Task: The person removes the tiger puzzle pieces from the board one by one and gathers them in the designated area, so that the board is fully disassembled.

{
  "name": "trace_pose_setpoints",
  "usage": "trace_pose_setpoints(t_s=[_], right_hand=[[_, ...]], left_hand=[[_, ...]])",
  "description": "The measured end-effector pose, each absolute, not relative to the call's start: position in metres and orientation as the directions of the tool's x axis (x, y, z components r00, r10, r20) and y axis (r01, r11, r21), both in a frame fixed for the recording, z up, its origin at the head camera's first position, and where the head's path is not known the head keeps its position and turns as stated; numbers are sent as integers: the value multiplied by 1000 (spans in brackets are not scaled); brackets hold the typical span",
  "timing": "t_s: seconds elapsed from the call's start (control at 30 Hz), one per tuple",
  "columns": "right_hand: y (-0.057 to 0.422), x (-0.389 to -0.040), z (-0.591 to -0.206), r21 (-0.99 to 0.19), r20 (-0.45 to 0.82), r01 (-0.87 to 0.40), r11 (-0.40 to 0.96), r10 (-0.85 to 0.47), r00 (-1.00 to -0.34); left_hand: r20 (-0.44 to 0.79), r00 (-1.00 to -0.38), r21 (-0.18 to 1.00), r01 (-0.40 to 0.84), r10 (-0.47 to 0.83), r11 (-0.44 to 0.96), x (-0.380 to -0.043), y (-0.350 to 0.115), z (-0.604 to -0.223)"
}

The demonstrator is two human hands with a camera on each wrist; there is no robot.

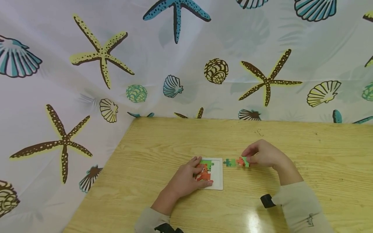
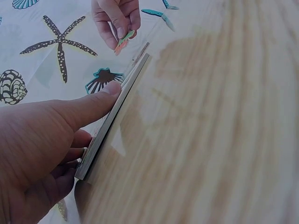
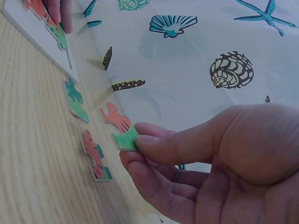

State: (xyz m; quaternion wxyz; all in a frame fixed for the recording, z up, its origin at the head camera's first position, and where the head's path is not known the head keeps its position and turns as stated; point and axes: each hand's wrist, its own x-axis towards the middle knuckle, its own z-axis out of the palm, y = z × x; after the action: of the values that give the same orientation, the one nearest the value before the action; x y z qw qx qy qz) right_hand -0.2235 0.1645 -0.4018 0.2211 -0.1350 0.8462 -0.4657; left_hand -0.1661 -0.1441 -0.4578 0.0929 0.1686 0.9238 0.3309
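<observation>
A white puzzle tray (image 1: 217, 181) lies on the table with a partly assembled red-and-green picture (image 1: 205, 174) in it. My left hand (image 1: 186, 178) rests on its left part, fingertips on the pieces and thumb along the near side, covering some of the picture. To the right of the tray my right hand (image 1: 263, 155) pinches a red-and-green puzzle piece (image 3: 120, 130) between thumb and fingers, just above the table. Below it in the right wrist view lies a loose red piece (image 3: 96, 156). A loose green piece (image 3: 77, 102) sits closer to the tray's edge.
The wooden table (image 1: 163, 139) runs back to a white cloth (image 1: 192, 58) printed with starfish and shells, which also hangs along the left side. Black straps (image 1: 267, 201) sit at both wrists, over light sleeves.
</observation>
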Motion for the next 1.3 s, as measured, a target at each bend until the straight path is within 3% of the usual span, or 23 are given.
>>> trace_pose_setpoints(t_s=[1.3], right_hand=[[188, -231, -405, -840, -289, 47, 540, -372, -882]], left_hand=[[-47, -935, 669, 232, 352, 707, -166, -145, -457]])
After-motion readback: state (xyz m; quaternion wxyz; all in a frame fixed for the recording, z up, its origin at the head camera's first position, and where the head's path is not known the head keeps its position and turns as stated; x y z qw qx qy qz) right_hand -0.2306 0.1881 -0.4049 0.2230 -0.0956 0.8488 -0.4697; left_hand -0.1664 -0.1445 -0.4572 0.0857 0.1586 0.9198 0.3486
